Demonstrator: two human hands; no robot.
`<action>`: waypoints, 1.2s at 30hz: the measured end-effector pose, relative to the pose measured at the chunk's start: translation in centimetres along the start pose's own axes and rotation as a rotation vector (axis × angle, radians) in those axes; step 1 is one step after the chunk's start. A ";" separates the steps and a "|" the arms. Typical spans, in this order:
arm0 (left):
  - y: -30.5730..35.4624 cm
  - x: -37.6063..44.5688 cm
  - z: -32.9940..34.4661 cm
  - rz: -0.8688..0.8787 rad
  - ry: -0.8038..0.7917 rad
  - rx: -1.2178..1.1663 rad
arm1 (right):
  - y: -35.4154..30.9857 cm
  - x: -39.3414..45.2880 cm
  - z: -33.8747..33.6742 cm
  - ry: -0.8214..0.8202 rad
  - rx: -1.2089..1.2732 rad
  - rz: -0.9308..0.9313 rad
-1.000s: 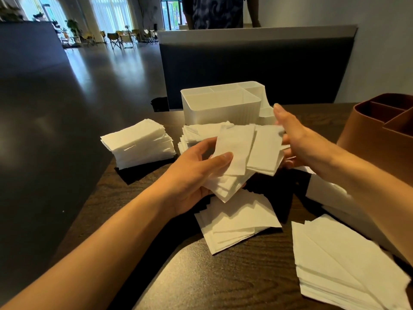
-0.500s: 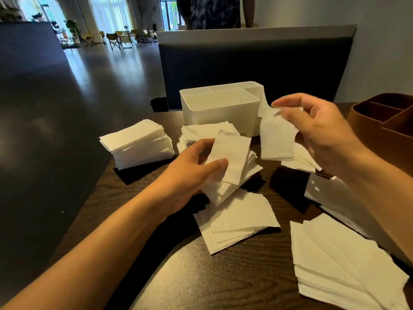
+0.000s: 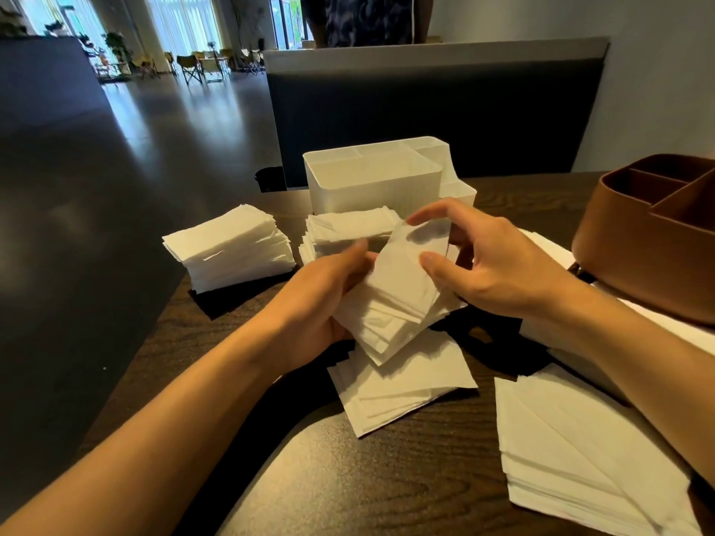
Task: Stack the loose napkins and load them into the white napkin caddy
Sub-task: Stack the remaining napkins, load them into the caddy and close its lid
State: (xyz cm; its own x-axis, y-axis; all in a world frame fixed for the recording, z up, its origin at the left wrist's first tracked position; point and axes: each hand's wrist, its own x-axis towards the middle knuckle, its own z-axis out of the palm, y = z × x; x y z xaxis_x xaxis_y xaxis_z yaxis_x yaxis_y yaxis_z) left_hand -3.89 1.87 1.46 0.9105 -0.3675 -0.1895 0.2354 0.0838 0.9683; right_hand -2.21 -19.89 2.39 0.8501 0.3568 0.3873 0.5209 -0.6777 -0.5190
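- My left hand (image 3: 329, 299) cups a napkin bundle (image 3: 394, 307) at frame centre.
- My right hand (image 3: 499, 272) pinches its top sheet.
- White caddy (image 3: 371, 187) stands behind.

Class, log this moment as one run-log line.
left hand: holds napkin stack | right hand: laying napkin on top | white caddy: empty

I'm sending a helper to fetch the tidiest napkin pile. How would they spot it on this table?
Start at the white napkin caddy at the far edge of the dark wooden table. Look to its left, by the table's left edge, for the squared napkin stack. Unlike the fanned, slumped piles nearer the person, it stands alone, thick, with fairly even edges, untouched by either hand.
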 end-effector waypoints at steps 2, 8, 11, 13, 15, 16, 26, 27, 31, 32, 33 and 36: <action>0.3 0.0 -0.3 0.005 -0.023 0.038 | 0.3 0.1 0.1 0.010 0.009 -0.013; 0.0 -0.2 -1.3 0.517 0.150 0.825 | 0.4 0.2 0.2 0.046 0.006 -0.008; 0.7 -0.8 -1.3 0.648 0.167 0.952 | 0.4 0.2 0.0 -0.021 0.032 0.023; 1.0 -0.9 -1.4 0.673 0.204 0.990 | 0.2 0.1 0.0 -0.052 0.099 0.018; 1.0 -0.8 -1.6 0.677 0.217 0.985 | 0.1 0.1 0.1 -0.060 0.142 0.001; 0.9 -0.7 -1.7 0.671 0.203 0.956 | 0.2 0.0 0.3 -0.064 0.150 0.001; -0.9 0.3 -2.1 0.558 0.130 0.795 | 1.1 -0.1 1.5 -0.110 0.162 0.050; -1.0 0.3 -2.0 0.550 0.136 0.803 | 1.0 -0.1 1.5 -0.111 0.156 0.043; -1.3 0.4 -1.8 0.543 0.144 0.850 | 0.8 -0.1 2.2 -0.097 0.035 0.010; -1.2 0.4 -1.9 0.546 0.144 0.859 | 0.8 0.0 2.2 -0.095 0.017 -0.001; -1.1 0.4 -2.0 0.552 0.145 0.870 | 0.8 0.0 2.2 -0.095 0.015 -0.009; -0.9 0.2 -2.0 0.565 0.153 0.892 | 1.0 -0.1 1.9 -0.106 0.050 -0.004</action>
State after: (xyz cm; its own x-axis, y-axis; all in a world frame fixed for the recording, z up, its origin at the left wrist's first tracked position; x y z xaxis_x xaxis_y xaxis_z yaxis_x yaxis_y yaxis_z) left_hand -3.23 3.61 0.26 0.8575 -0.3621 0.3655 -0.5116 -0.5254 0.6798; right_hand -1.65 -19.41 0.34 0.8499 0.4272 0.3084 0.5254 -0.6440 -0.5560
